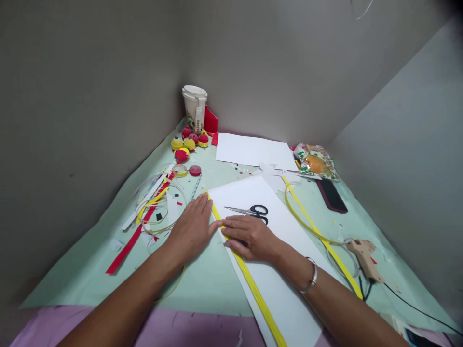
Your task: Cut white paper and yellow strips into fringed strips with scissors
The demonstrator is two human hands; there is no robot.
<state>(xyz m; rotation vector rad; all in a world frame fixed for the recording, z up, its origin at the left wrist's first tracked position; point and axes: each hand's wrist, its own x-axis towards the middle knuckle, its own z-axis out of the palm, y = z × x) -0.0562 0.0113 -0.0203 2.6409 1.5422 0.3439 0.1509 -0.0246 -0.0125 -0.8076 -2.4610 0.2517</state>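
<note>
- One yellow strip [249,280] lay along the edge of our sheet [246,190].
- Our left hand [191,229], nearly flat, pressed its far end.
- Our right hand [253,238] curved over it; pinching, we couldn't tell.

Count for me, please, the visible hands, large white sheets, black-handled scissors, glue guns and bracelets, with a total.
Hands: 2
Sheets: 2
Scissors: 1
Glue gun: 1
Bracelet: 1
Total: 7
</note>
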